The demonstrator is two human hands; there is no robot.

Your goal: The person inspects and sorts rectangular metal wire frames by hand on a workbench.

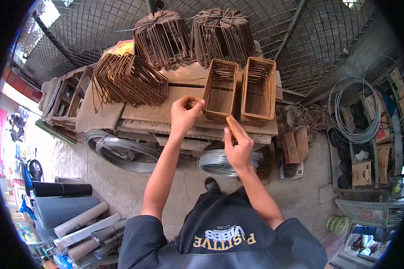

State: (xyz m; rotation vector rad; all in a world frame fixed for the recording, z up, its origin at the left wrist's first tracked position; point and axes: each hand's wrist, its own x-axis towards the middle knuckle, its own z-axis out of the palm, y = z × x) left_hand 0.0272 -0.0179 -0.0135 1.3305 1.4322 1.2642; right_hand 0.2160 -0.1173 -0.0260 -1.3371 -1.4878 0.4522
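On the workbench (152, 114) at centre, two neat stacks of rusty rectangular wire stirrups stand side by side — the left stack (220, 89) and the right stack (258, 89) — with looser bundles of the same stirrups (130, 78) fanned out behind and to the left. The left hand (184, 114) is closed in a pinch at the near left corner of the left stack, thumb and fingers gripping what appears to be one stirrup's edge, though the contact point is small and partly hidden by the fingers. The right hand (239, 150) is curled around a short wooden-looking stick (234, 127), which points up toward the near edge of the same stack; its tip is close to the wires, and whether it touches them cannot be told. Coils of bright wire (220, 163) lie on the floor just below the bench, and a larger coil (352, 110) hangs at the right. For squaring the stack, a sound method would be to steady the corner with the pinch while tapping or levering lightly with the stick — short, even strokes, so that the aligned stirrups beneath are not pushed askew.
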